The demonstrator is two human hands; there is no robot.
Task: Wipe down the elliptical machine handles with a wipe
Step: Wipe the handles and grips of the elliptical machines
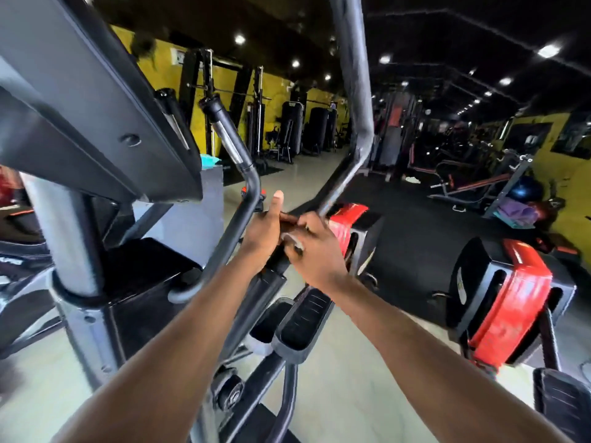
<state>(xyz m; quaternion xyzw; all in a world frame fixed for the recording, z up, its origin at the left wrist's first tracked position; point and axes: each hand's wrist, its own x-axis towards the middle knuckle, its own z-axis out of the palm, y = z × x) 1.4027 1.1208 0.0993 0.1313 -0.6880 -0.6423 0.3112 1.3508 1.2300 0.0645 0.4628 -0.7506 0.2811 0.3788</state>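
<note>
Both bare forearms reach forward from the near edge and meet at mid-scene over the dark metal frame of the elliptical machine. The small white crumpled wipe (pixel 292 240) lies between the two hands, just below the knuckles of the right hand (pixel 315 247) and touching the heel of the left hand (pixel 267 230). Only a small part of the wipe shows; the rest is hidden by the hands. The fingers (pixel 307 227) of the right hand are curled together around the wipe and press it against a dark bar, which is mostly hidden beneath them. The left hand is wrapped over the same dark part, its thumb (pixel 277 201) raised and pointing to the far side; whether its fingers are fully clamped cannot be told.

The long grey padded swing handle (pixel 351 91) rises from just beyond the right hand toward the top edge. To the left of the hands stands the curved black fixed handle with a silver sensor strip (pixel 235 155), apart from both hands. Below the hands lies the black ribbed foot pedal (pixel 302 321). At the left is the grey console underside (pixel 96 107) on its silver upright post (pixel 60 238). To the right, on the floor, stand red and black machine housings (pixel 508 308).
</note>
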